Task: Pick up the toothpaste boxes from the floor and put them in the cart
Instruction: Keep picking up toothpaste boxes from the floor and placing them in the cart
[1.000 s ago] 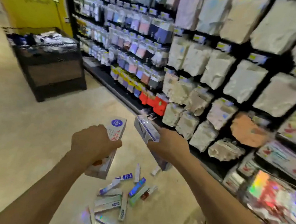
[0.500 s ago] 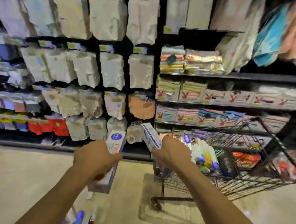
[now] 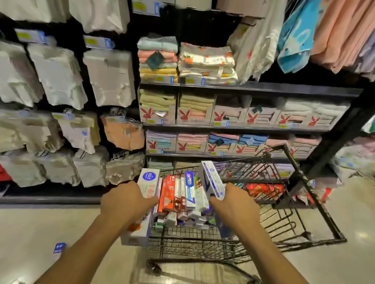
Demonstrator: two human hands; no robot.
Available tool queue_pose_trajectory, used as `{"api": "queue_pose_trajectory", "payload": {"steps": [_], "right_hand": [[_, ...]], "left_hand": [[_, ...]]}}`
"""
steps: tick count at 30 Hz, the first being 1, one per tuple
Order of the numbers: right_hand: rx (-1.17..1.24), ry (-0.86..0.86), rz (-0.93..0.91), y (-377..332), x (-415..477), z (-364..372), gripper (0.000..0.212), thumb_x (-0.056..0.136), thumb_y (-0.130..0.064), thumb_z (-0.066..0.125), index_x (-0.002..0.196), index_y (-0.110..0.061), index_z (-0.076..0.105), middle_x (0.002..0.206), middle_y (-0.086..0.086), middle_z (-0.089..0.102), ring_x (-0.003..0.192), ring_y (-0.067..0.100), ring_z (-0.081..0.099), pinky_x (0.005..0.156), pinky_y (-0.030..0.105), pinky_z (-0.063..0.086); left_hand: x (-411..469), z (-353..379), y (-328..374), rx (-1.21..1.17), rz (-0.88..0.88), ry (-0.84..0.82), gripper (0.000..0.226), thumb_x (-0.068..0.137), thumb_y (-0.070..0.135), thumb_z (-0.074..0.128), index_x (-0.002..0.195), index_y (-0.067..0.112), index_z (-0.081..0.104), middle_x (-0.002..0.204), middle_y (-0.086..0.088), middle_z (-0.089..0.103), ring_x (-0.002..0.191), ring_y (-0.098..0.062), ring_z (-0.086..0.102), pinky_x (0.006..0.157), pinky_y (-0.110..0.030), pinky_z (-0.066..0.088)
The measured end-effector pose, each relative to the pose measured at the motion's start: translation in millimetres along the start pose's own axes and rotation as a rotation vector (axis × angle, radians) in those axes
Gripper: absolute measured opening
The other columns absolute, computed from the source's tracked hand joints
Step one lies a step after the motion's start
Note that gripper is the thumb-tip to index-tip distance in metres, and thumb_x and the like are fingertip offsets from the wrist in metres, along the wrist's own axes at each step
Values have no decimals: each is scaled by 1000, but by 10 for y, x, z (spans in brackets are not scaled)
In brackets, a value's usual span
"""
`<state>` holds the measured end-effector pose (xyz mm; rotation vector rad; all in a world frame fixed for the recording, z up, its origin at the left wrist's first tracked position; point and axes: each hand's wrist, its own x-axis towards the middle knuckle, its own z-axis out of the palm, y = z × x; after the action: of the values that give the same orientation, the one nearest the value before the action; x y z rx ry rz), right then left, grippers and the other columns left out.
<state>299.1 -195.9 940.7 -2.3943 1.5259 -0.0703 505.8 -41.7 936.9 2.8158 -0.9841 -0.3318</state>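
My left hand [image 3: 127,201] curls round a white toothpaste box [image 3: 148,179], held upright at the cart's near-left corner. I judge that this is so it can drop in beside the stacked boxes [image 3: 180,199] at its three o'clock. Further right, my right hand [image 3: 235,207] grips a blue-edged box [image 3: 211,179], tilted over the cart [image 3: 327,213]. A stray box [image 3: 58,249] lies on the floor at seven o'clock.

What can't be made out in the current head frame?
Head view only:
- White box in the left hand: middle hidden by the hand, print blurred.
- Blue-edged box in the right hand: lower end behind the hand.
- Cart: lower boxes buried under the top pile.
- Floor box: small, blurred, label unreadable.
- Any other floor boxes: out of frame or behind the arms.
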Motion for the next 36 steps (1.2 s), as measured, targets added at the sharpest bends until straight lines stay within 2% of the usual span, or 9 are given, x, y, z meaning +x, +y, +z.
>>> {"api": "queue_pose_trajectory", "payload": {"steps": [4, 11, 15, 18, 22, 24, 29, 32, 36], "right_hand": [[19, 25, 37, 44, 562, 193, 30, 89, -53, 57, 100, -25, 54, 88, -5, 59, 75, 21, 57, 60, 30, 41], [75, 1, 117, 114, 1498, 713, 41, 87, -59, 55, 111, -26, 58, 101, -2, 66, 86, 22, 66, 63, 30, 46], [107, -8, 153, 192, 1991, 1185, 42, 92, -66, 47, 103, -26, 53, 101, -1, 63, 88, 25, 66, 65, 33, 46], [142, -22, 191, 313, 2332, 1690, 43, 93, -68, 45, 102, -27, 51, 100, -2, 63, 83, 24, 62, 63, 33, 41], [243, -122, 247, 521, 2848, 2490, 33, 93, -64, 50, 96, -31, 45, 91, -6, 58, 74, 18, 58, 64, 34, 47], [244, -130, 274, 605, 3059, 2865, 33, 91, -62, 54, 94, -30, 47, 88, -6, 57, 71, 21, 54, 62, 34, 44], [285, -51, 253, 735, 3291, 3508, 34, 89, -58, 63, 88, -30, 44, 76, -11, 56, 63, 15, 55, 56, 39, 52], [273, -62, 274, 729, 3353, 3656, 36, 85, -60, 64, 88, -32, 41, 72, -10, 57, 59, 13, 60, 53, 41, 56], [137, -171, 230, 657, 3302, 3634, 34, 87, -64, 56, 97, -32, 47, 89, -12, 53, 75, 14, 59, 58, 34, 51]], "left_hand": [[585, 211, 275, 5, 18, -21, 62, 69, 83, 54, 88, 23, 57, 76, 7, 58, 70, -17, 59, 61, -27, 48], [1601, 649, 595, 6, 38, -109, 64, 74, 78, 59, 103, 22, 47, 95, 3, 56, 95, -21, 65, 66, -30, 47], [2167, 1122, 672, 35, -7, -143, 75, 75, 79, 58, 114, 17, 48, 112, -3, 61, 101, -25, 65, 73, -33, 49], [2532, 1565, 704, 24, -59, -212, 70, 76, 76, 59, 115, 19, 48, 109, -1, 62, 96, -23, 66, 69, -32, 47], [2991, 2323, 681, -15, -146, -265, 62, 74, 75, 59, 109, 26, 46, 94, 9, 56, 72, -8, 58, 63, -26, 51], [3150, 2678, 662, 22, -133, -238, 63, 79, 77, 53, 112, 24, 46, 90, 13, 49, 66, -4, 51, 53, -19, 40], [3384, 3237, 632, 15, -172, -191, 66, 78, 73, 57, 111, 17, 46, 97, 5, 52, 87, -22, 65, 72, -31, 52], [3426, 3378, 614, 17, -189, -190, 63, 80, 69, 57, 114, 19, 42, 101, 4, 52, 88, -22, 66, 65, -31, 50], [3384, 3401, 614, 49, -203, -146, 68, 81, 67, 59, 121, 18, 34, 104, 2, 49, 89, -23, 67, 63, -34, 55]]}}
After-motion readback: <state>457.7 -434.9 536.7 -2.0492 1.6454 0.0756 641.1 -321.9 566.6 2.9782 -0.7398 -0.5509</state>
